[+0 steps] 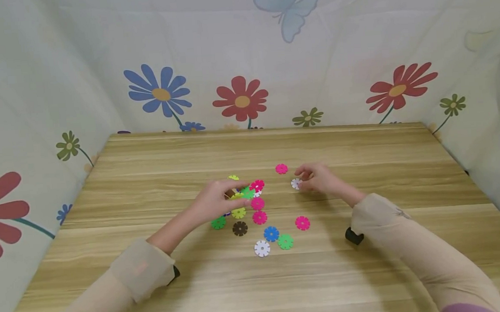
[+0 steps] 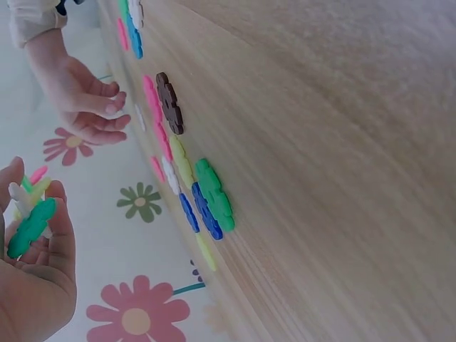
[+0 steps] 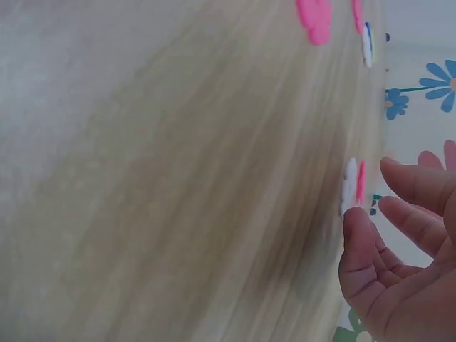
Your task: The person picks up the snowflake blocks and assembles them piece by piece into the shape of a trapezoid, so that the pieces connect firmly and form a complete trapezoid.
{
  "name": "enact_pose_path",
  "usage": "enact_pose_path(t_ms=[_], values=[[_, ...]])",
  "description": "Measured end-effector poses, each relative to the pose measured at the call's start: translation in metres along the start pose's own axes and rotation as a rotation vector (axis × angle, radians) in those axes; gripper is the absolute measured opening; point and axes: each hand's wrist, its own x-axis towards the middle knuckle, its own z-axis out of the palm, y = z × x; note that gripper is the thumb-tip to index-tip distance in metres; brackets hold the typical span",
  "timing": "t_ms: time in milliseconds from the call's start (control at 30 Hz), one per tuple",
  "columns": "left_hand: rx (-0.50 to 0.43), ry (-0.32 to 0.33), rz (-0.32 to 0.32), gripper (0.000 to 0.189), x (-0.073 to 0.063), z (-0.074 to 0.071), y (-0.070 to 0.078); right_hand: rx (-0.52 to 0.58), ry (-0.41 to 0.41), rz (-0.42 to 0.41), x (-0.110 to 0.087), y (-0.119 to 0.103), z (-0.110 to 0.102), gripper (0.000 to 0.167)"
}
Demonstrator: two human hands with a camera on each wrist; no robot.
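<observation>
Above the wooden tabletop (image 1: 189,286), near its middle, we find the joined cluster of notched discs (image 1: 248,193), raised in the left hand (image 1: 211,203). We note green, pink, yellow and white pieces in it. Its long axis, as we read it from the head view, runs roughly left to right, the pink end pointing right and slightly away from the person. From the left wrist we see the green disc (image 2: 32,228) of the cluster nearly edge-on, its visible length slanting from lower left to upper right. Being round, a single disc gives us no pointing end.

The left hand grasps the cluster between thumb and fingers, thumb on the near side. The right hand (image 1: 319,179) is loosely curved with nothing gripped; just beside its fingertips a white disc (image 1: 296,184) lies flat.

Around and below the left hand we record loose discs, all flat: a brown disc (image 1: 239,228), a yellow disc (image 1: 238,212), and two pinks in a near-far line. Nearer the person lie a blue disc (image 1: 271,234) and, at bottom, another white. Beyond the tabletop hangs a pale curtain (image 1: 333,39) printed with flowers and a butterfly (image 1: 287,7).
</observation>
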Motion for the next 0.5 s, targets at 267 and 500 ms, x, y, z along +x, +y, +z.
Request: enact_pose_path(t_ms=[267, 500], values=[[-0.026, -0.003, -0.030, 0.043, -0.0004, -0.0005, 0.0021, -0.198, -0.008, -0.018, 0.0085, 0.0035, 0.0050, 0.036], [-0.031, -0.001, -0.033, 0.043, -0.0013, -0.0015, 0.0051, -0.233, 0.017, -0.016, 0.0087, 0.0017, 0.0083, 0.032]])
